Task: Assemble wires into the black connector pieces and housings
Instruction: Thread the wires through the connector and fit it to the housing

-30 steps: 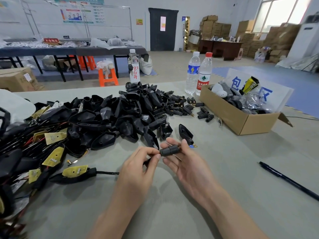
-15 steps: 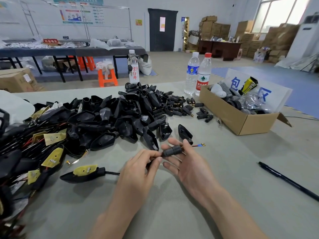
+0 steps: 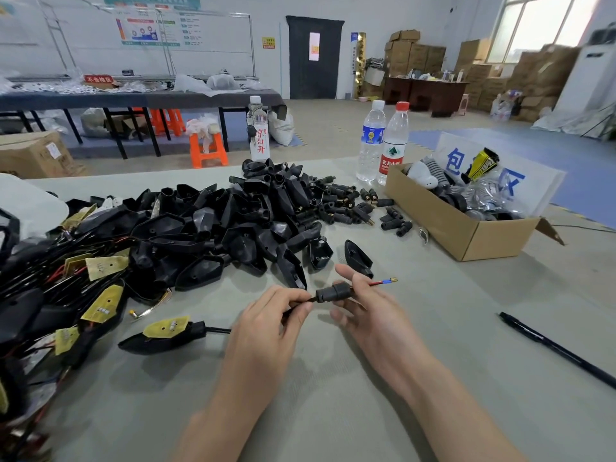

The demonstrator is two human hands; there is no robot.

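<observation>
My right hand (image 3: 370, 311) pinches a small black connector sleeve (image 3: 333, 291) between thumb and fingers. A red and blue wire with a brass terminal (image 3: 386, 281) sticks out of the sleeve's right end. My left hand (image 3: 276, 315) pinches the black cable (image 3: 298, 304) just left of the sleeve. That cable runs left to a black housing with a yellow circuit board (image 3: 163, 335) lying on the table. A big heap of black housings (image 3: 233, 215) lies beyond my hands, with small black connector pieces (image 3: 346, 201) at its right side.
A tangle of wired housings with yellow boards (image 3: 66, 288) fills the left. An open cardboard box (image 3: 466, 228) of parts stands at the right, water bottles (image 3: 383, 141) behind it. A black pen (image 3: 550, 348) lies at the right on the grey table (image 3: 333, 395).
The sleeve has slid left along the cable, and more red and blue wire with the terminal now shows past its right end. The wired housing at the left shifted slightly right.
</observation>
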